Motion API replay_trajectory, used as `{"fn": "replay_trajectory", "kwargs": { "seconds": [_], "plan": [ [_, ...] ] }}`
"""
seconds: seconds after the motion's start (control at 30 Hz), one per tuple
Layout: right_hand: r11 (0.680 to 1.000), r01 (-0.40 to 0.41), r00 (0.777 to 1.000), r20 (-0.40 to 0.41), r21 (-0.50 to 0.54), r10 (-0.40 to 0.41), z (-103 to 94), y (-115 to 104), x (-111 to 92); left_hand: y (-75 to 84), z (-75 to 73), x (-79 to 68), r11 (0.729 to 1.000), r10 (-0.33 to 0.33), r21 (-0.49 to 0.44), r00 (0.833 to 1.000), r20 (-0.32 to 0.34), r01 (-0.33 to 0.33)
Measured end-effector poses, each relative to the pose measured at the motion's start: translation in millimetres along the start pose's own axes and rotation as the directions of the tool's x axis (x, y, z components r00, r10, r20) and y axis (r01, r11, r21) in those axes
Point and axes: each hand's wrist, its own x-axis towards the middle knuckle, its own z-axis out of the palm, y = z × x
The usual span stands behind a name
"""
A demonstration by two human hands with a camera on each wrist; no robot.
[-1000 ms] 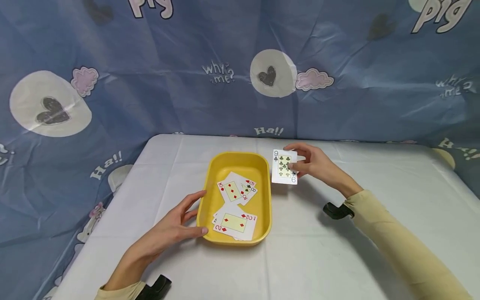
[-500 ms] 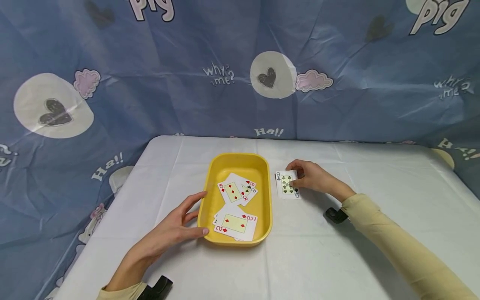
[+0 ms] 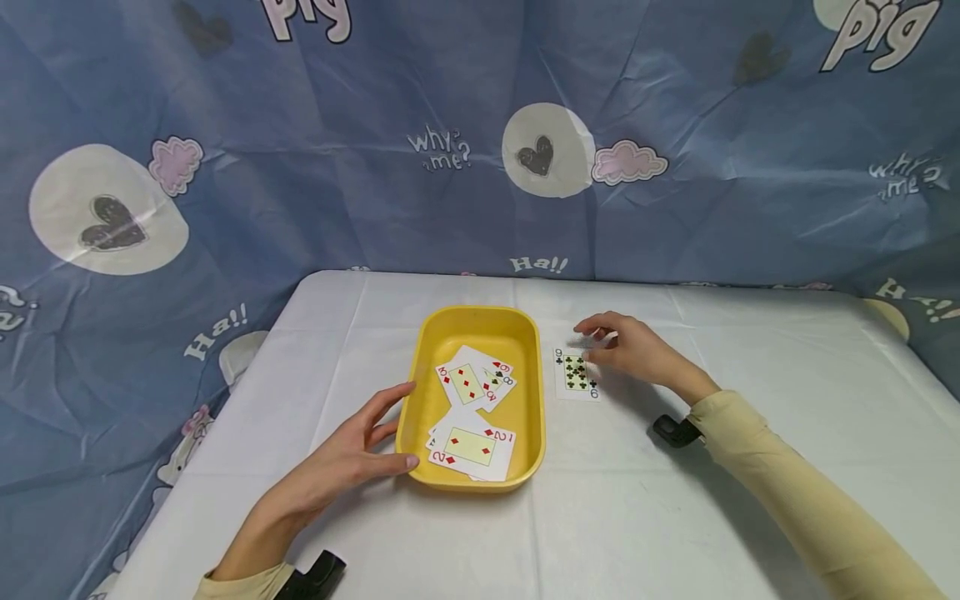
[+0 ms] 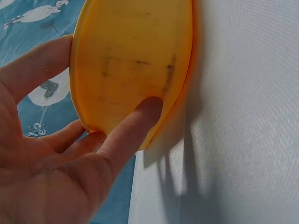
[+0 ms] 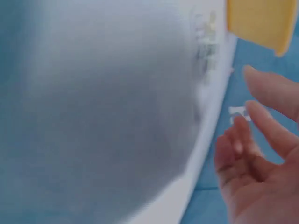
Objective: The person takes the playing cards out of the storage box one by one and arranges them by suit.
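Note:
A yellow plastic tray [image 3: 534, 417] holds several playing cards face up, among them a two of diamonds [image 3: 471, 447] on the near pile and a three of diamonds [image 3: 462, 382] on the far one. My left hand [image 3: 341, 450] rests against the tray's left side, fingers spread, fingertips on the rim; in the left wrist view the thumb [image 4: 140, 121] lies straight against its outer wall. Right of the tray a clubs card [image 3: 576, 375] lies face up on the table. Just above its upper right corner is my right hand [image 3: 637, 354], fingers loosely bent, holding nothing.
A white cloth [image 3: 675, 517] covers the table. Behind it hangs a blue printed curtain [image 3: 420, 217]. Black wrist devices, one by each sleeve, stick out under the arms [image 3: 787, 475]. The right wrist view is partly blurred.
My right hand has brought the clubs card down and nearer onto the table, let go of it and lifted slightly away. The left hand and the tray have stayed in place.

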Motion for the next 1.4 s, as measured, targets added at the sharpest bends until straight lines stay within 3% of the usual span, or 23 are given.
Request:
{"fn": "replay_trajectory", "kwargs": {
  "seconds": [0.17,0.37,0.63,0.9,1.03,1.2,1.3,1.4],
  "plan": [
    [0.993,0.063,0.997,-0.057,0.1,-0.058,-1.8,-22,3,-0.9,-1.1,-0.5,1.0,-0.001,-0.002,1.0,-0.003,0.001],
    [0.968,0.148,0.989,-0.023,0.202,-0.146,9.8,-57,8,-2.1,-1.7,-0.7,1.0,-0.003,-0.005,1.0,-0.003,0.002],
    [0.955,0.225,0.956,0.144,0.195,-0.255,41.9,-93,27,-1.3,-2.5,-0.8,1.0,-0.008,-0.001,1.0,-0.008,0.008],
    [0.961,0.171,0.904,0.353,0.217,-0.24,68.4,-100,64,-1.9,-2.3,-1.1,1.0,-0.016,-0.005,1.0,-0.003,0.016],
    [0.969,0.177,0.863,0.445,0.172,-0.237,73.5,-100,81,-1.6,-2.5,-1.4,1.0,-0.013,-0.009,1.0,0.002,0.013],
    [0.983,0.176,0.819,0.547,0.048,-0.173,78.8,-98,97,0.1,-2.1,-1.4,1.0,-0.004,-0.005,1.0,0.007,0.004],
    [0.982,0.187,0.811,0.57,-0.037,-0.133,81.8,-98,102,0.9,-1.5,-1.1,1.0,-0.002,-0.004,1.0,0.003,0.002],
    [0.973,0.2,0.817,0.567,-0.116,-0.101,83.7,-99,103,1.2,-1.3,-1.0,1.0,-0.003,-0.001,1.0,0.002,0.003]
  ]
}}
